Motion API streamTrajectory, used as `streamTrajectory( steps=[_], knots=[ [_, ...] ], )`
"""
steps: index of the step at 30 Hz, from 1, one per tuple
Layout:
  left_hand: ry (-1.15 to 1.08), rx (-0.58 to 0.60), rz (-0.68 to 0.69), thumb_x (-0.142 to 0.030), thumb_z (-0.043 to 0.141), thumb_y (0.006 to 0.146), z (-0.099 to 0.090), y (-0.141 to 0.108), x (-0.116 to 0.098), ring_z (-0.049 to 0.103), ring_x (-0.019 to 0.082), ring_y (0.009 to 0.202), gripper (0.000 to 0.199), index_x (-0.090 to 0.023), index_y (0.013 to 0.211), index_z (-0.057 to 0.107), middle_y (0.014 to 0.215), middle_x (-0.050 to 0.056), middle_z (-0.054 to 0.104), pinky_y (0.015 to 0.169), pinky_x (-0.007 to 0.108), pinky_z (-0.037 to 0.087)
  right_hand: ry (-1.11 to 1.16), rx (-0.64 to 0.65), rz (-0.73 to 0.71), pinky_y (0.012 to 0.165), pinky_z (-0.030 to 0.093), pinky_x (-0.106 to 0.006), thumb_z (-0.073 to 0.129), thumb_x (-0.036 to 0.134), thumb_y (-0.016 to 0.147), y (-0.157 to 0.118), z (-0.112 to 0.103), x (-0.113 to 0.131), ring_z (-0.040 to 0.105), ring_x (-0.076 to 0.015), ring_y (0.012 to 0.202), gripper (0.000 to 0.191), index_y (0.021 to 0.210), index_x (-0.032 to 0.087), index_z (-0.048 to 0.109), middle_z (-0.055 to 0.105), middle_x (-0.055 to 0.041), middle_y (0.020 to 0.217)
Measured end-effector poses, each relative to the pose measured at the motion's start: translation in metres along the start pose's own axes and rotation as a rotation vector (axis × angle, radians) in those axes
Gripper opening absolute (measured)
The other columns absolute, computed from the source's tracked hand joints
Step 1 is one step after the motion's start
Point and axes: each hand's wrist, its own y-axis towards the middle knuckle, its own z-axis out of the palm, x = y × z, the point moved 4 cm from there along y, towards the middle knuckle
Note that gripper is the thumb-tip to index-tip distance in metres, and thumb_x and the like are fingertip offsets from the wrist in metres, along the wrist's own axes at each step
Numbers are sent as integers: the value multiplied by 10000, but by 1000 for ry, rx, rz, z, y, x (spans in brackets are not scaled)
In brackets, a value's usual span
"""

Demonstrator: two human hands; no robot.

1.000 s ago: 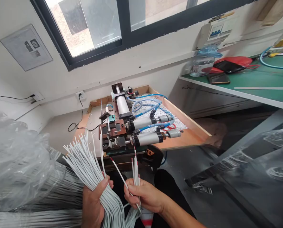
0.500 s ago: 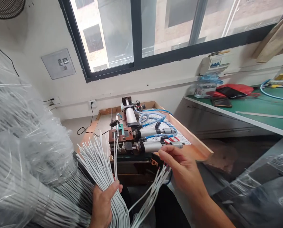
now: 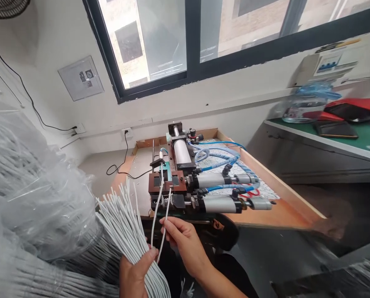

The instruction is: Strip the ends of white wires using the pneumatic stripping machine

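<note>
My left hand (image 3: 138, 271) is closed around a thick bundle of white cables (image 3: 122, 223), their cut ends fanning up and to the left. One single cable from it stands apart, and my right hand (image 3: 185, 244) pinches this white cable (image 3: 166, 219) between thumb and fingers. A second separate cable (image 3: 155, 215) runs up from the left hand to the brown block of the pneumatic machine (image 3: 169, 182). The held cable's tip is in front of that block; whether it touches cannot be told. Near my legs, a few cable ends (image 3: 187, 287) show below the right forearm.
Silver air cylinders (image 3: 222, 204) and blue hoses (image 3: 225, 159) sit in a wooden-edged tray (image 3: 296, 207). Plastic-wrapped cable bundles (image 3: 42, 207) crowd the left. At right, a green table (image 3: 366, 142) carries a plastic jar (image 3: 307, 103) and a phone-like dark slab (image 3: 335, 129).
My right hand has moved left from beside the lower cylinder and now pinches a single cable. The stripped cable ends beneath it have dropped lower. The view has turned slightly left.
</note>
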Motion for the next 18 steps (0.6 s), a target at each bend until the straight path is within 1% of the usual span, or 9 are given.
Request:
streamTrajectory(
  steps=[2,4,8,10,15,18],
  knots=[
    [-25,-24,-39,-177,749,439,0,3,-2,613,193,541,343,-127,741,596,555,10,652,573,319,480,54,-30,53,439,262,-197,605,386,684,4,-4,-4,386,-82,486,272,772,138,673,530,3,573],
    [-36,-21,-65,-173,753,434,2,6,-4,622,203,551,346,-123,737,593,560,19,657,568,322,486,106,-42,90,437,253,-192,618,386,674,9,-7,-9,370,-72,471,266,766,143,673,501,16,558],
    [-31,-25,-65,-176,760,428,4,13,-4,619,199,530,361,-128,742,588,545,17,654,549,312,484,197,-49,141,427,232,-181,625,371,675,18,-9,-16,337,-54,448,248,756,141,669,473,28,540],
    [-23,-41,-76,-185,764,422,4,16,-2,617,194,521,373,-135,748,589,537,12,651,544,303,480,241,-44,167,417,219,-179,635,363,666,22,-8,-17,323,-50,434,244,735,132,668,461,32,516],
    [-26,-38,-131,-194,775,396,9,18,0,611,185,505,368,-148,715,598,522,6,645,540,289,472,386,-44,236,389,191,-183,680,347,612,27,-6,-18,274,-42,399,240,674,117,656,418,51,460],
    [-19,-74,-110,-207,773,386,12,16,0,602,181,480,373,-153,717,609,507,2,638,525,290,467,456,-46,309,398,218,-179,682,340,611,26,-2,-19,286,-39,406,236,661,112,645,428,49,478]
  ],
)
